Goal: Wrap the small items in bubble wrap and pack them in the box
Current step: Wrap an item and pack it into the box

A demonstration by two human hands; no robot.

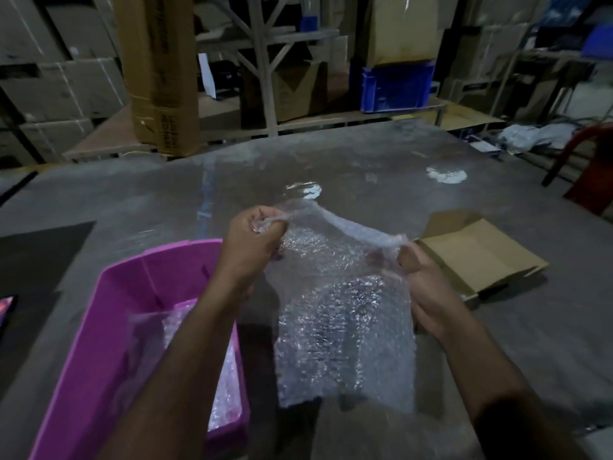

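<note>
Stretching a bubble wrap sheet (345, 313) taut above the table (331, 161), left hand (255, 240) and right hand (421, 277) pinching its top corners (presumably readying it), cardboard box (477, 257) open at right.

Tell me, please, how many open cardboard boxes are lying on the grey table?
1: the flat brown cardboard box lies open at the table's right, just beyond the right hand.

Quick count: two hands, left (255, 239) and right (426, 282), on one sheet of bubble wrap (345, 327). One pink tub (109, 293) with more wrap in it, can't count those pieces. One open box (477, 257). One table (166, 194). One red chair (587, 161).
</note>
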